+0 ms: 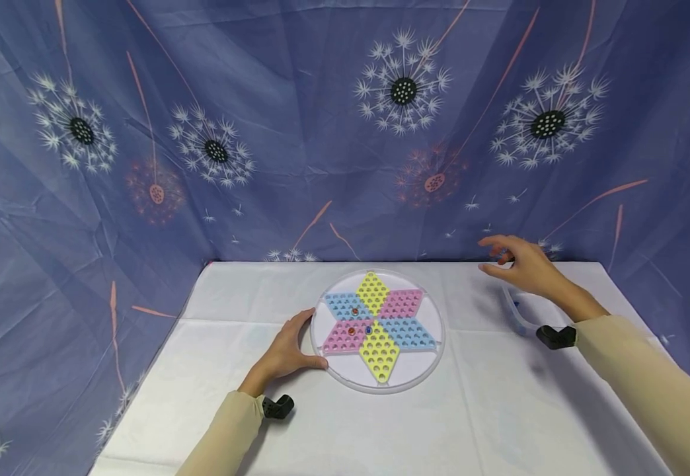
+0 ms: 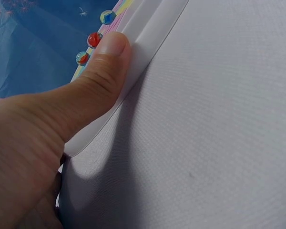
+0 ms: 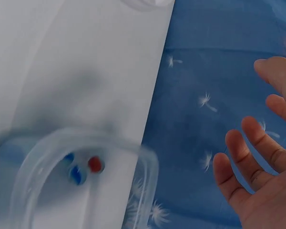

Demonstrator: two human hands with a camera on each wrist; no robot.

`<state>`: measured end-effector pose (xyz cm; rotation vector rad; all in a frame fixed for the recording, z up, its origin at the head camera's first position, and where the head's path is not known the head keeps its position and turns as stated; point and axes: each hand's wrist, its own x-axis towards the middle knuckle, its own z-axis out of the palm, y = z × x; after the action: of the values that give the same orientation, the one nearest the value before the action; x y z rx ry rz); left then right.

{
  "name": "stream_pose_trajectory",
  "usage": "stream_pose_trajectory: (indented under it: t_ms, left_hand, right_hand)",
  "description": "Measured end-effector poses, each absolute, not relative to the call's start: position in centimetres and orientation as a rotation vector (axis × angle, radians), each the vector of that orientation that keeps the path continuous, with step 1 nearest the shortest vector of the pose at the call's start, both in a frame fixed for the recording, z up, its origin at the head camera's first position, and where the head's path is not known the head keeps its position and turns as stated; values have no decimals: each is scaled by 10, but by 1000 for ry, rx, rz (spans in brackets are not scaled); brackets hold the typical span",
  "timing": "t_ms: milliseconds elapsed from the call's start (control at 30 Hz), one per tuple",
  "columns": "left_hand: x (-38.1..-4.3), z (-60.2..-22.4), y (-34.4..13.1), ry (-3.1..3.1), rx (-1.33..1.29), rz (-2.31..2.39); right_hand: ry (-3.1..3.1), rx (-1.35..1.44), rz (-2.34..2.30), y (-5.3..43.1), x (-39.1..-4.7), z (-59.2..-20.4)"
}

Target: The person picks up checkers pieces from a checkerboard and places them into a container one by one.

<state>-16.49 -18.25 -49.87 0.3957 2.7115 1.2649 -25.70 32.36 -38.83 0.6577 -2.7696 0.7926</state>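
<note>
A round white Chinese checkers board lies on the table with a star of yellow, pink and blue points. Three marbles sit in its holes: a reddish marble, another reddish marble and a blue marble. My left hand holds the board's left rim, its thumb pressed on the edge; its other fingers are mostly hidden. Raised over a clear plastic container, my right hand has bent, spread fingers and nothing visible in them. A red marble and blue marbles lie in the container.
A white cloth covers the table under the board and the container. Behind it hangs a blue dandelion-patterned curtain, meeting the table's back edge. A clear curved rim shows at the top of the right wrist view.
</note>
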Motion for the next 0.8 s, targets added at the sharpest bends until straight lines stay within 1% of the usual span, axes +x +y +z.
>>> stream_pose_trajectory:
  t_ms: [167, 800]
  left_hand:
    - [-165, -500, -183, 2715, 392, 1260]
    - [-166, -500, -183, 2720, 390, 1249]
  right_hand:
    - [-2718, 737, 816, 310, -262, -387]
    - [-2698, 851, 853, 255, -274, -384]
